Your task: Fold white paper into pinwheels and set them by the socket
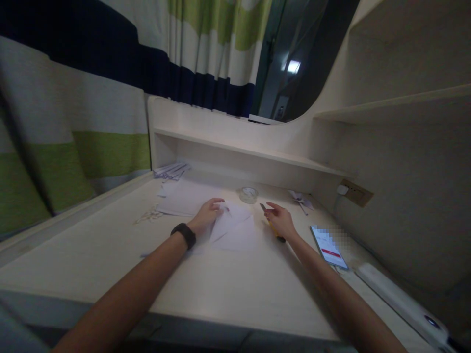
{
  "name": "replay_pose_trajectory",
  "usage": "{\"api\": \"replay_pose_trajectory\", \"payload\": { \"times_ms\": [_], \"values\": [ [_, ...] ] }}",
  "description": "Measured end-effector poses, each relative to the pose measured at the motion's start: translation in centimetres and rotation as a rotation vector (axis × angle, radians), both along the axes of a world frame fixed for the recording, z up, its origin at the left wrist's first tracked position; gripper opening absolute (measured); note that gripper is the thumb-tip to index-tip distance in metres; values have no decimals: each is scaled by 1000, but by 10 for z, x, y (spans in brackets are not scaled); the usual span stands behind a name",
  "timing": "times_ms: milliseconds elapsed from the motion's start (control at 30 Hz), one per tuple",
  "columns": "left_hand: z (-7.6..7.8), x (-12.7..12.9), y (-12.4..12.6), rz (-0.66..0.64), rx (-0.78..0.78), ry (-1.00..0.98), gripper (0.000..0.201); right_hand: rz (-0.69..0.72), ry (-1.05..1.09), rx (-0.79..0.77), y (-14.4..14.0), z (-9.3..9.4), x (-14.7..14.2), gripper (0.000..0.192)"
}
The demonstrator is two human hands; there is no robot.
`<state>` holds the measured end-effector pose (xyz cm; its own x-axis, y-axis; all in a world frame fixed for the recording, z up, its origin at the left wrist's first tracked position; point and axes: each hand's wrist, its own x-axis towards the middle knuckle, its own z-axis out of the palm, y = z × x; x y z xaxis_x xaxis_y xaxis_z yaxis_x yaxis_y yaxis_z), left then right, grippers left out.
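Observation:
My left hand (208,214), with a dark band on its wrist, is closed on the edge of a white piece of paper (232,220) that has slits or creases running across it. The fingertips pinch its upper left part. My right hand (281,221) is just right of the paper, above a box cutter (273,229) with a yellow handle and a black end. Its thumb and index finger are apart, and the cutter appears to lie on the desk under them. The palm side of this hand is hidden.
A roll of clear tape (248,195) sits behind the paper. White sheets (184,196) and rolled paper strips (171,170) lie back left, near a small pale tangle (149,214). A paper pinwheel (301,200), a lit phone (328,247) and a long white device (401,299) are at right.

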<state>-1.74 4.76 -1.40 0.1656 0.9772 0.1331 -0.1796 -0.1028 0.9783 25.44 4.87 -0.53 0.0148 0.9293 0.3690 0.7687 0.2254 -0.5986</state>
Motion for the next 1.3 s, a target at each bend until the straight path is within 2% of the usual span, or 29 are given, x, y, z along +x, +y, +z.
{"api": "replay_pose_trajectory", "payload": {
  "times_ms": [67,133,200,333,500,633,767,900,1033,1167,1300],
  "values": [
    [2,1,-2,-44,-4,-31,37,29,338,-146,-4,-4,-22,51],
    [3,2,-4,-61,-9,-39,37,58,552,-276,-6,-8,-39,55],
    [3,3,-6,-39,-10,-38,37,56,700,-257,-7,-12,-48,56],
    [2,2,-6,0,-11,22,45,105,842,-169,-7,-21,-45,59],
    [-3,3,-2,55,43,138,40,125,886,-258,-15,-21,-36,46],
    [-9,4,1,99,137,212,30,81,833,-175,-12,-24,-36,35],
    [-13,3,4,155,146,308,24,71,638,-62,0,-37,-33,34],
    [-10,-3,6,267,221,564,22,77,420,26,4,-43,-28,30],
    [6,-16,9,440,387,874,24,58,235,108,-3,-39,-31,24],
    [29,-46,5,481,447,1073,23,25,61,146,-10,-36,-36,25],
    [41,-108,-11,366,569,1298,23,-24,-181,278,-14,-37,-41,33]
  ]
}}
